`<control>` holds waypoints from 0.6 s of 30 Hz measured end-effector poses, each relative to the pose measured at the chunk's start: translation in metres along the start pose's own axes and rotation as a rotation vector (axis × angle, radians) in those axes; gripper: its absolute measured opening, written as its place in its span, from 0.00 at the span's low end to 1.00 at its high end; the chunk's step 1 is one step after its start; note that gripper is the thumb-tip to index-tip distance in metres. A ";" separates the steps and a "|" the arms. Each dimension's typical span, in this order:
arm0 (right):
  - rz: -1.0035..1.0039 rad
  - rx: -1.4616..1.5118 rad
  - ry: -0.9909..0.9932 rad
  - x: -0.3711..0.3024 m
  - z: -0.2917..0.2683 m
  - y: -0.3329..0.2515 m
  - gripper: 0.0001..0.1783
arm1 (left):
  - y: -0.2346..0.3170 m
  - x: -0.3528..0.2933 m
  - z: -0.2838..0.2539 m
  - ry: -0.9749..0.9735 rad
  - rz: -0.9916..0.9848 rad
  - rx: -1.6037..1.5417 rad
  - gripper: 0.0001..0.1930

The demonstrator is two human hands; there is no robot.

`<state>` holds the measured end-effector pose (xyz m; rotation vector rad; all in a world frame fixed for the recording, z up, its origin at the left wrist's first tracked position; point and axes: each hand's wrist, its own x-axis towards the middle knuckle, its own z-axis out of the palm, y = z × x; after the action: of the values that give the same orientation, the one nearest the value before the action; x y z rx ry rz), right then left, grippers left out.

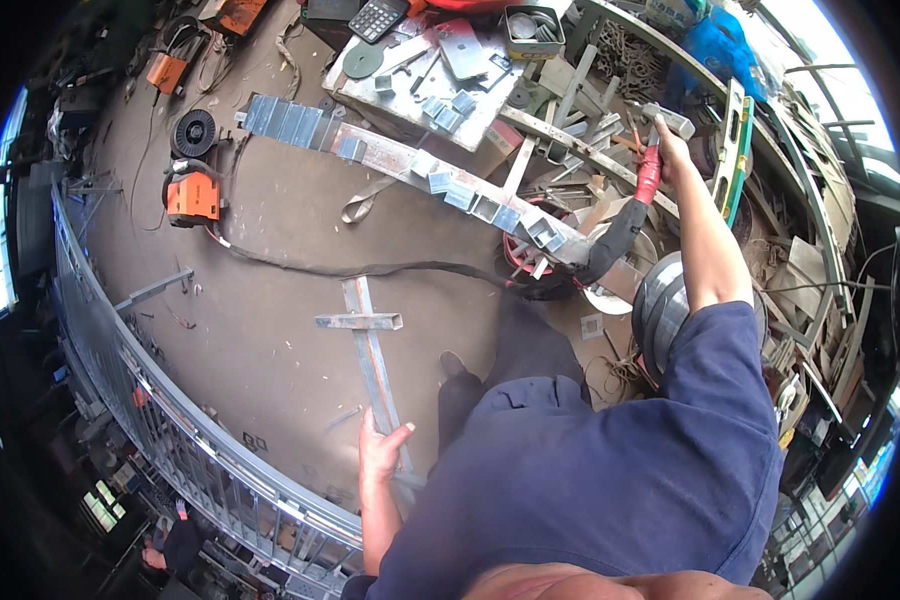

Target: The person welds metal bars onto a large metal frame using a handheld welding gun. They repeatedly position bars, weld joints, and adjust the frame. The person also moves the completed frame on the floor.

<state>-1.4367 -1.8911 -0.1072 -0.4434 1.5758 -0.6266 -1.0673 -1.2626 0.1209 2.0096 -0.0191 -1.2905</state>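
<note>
My right hand [673, 153] is raised at the upper right, closed at the top of a red-wrapped handle [648, 175]. A black-sleeved cable [610, 245] runs from that handle, which looks like a welding torch. A pale, block-shaped piece [670, 120] shows at the fingers; its kind is unclear. My left hand [378, 452] is held low, thumb apart from the fingers, beside a long metal bar [372, 365]. In this view the thumb overlaps the bar; contact cannot be judged. A short square tube [358, 321] lies across the bar.
A long beam [385, 155] carries several cut tube pieces [457, 195]. Beyond it, a work table [350, 85] holds a calculator [377, 18] and a tin [533, 32]. An orange machine [192, 198] stands left. Metal railing [160, 375] curves along the left; scrap [580, 120] and a level [732, 150] are right.
</note>
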 end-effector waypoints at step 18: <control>0.340 -0.109 -0.016 0.107 -0.040 0.091 0.27 | 0.061 0.002 0.036 0.148 0.009 0.277 0.40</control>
<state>-1.4798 -1.8818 -0.2466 -0.2509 1.6276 -0.2775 -1.0730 -1.3287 0.1464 2.3332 -0.1443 -1.1825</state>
